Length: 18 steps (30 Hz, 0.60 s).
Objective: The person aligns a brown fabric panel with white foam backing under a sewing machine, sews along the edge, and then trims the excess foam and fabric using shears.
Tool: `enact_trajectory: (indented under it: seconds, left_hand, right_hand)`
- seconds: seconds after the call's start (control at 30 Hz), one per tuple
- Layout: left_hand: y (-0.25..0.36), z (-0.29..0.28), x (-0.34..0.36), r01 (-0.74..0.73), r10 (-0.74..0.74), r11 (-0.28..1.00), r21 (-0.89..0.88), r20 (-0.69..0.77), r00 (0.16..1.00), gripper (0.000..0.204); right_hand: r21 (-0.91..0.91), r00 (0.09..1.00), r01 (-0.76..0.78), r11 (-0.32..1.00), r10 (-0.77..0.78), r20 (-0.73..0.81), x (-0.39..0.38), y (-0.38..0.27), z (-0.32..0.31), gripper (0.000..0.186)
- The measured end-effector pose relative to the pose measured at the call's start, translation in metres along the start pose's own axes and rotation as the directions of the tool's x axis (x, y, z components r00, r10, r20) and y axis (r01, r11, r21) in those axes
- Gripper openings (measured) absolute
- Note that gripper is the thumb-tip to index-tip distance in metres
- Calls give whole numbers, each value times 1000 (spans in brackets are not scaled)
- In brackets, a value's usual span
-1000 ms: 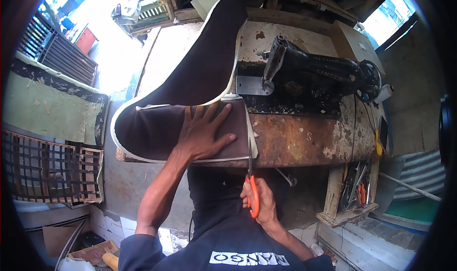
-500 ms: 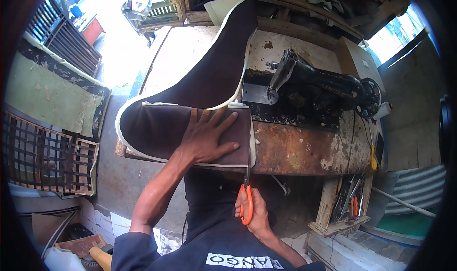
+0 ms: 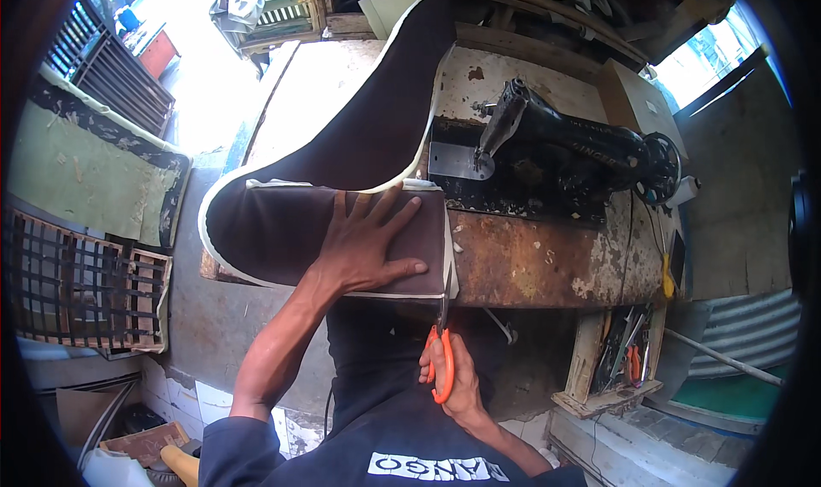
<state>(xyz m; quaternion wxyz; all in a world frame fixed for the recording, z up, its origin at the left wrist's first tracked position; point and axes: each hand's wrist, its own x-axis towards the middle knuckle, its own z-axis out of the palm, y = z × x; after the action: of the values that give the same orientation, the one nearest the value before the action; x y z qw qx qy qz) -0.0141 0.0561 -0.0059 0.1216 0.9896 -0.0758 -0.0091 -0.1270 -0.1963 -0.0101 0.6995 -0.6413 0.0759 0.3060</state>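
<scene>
A long dark-brown cover piece (image 3: 342, 136) with a pale border lies bent across the worktable. My left hand (image 3: 359, 247) rests flat on its near panel, fingers spread and thumb pointing right. With my right hand (image 3: 457, 376) I grip orange-handled scissors (image 3: 442, 367) just off the table's front edge. Their blades point away from me, at the panel's near right corner, along the pale strip (image 3: 451, 269) on its right side. Part of the blades is hidden by the strip, so how far apart they are is hard to see.
A black sewing machine (image 3: 556, 145) stands on the worn table (image 3: 539, 265), right of the cover. Below it, an open wooden tool holder (image 3: 607, 397) carries several tools. Webbed frames (image 3: 85, 273) lean at the left; a yellow-handled tool (image 3: 667, 277) hangs at the table's right end.
The scissors' blades reach slightly farther along the strip, which now stands a little away from the panel's edge. My left hand stays in place; the whole view has shifted slightly.
</scene>
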Motion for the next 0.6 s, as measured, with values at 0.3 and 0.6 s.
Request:
enact_trajectory:
  seconds: [0.3, 0.6]
  left_hand:
    - [1, 0, -2, 3, -3, 1000, 5, -1, 1000, 101]
    - [4, 1, -13, -58, 58, 998, -15, 5, 998, 99]
  right_hand:
    - [39, 990, -135, 990, 136, -28, -2, -4, 2, 47]
    - [55, 990, -138, 989, 139, -18, 5, -6, 6, 48]
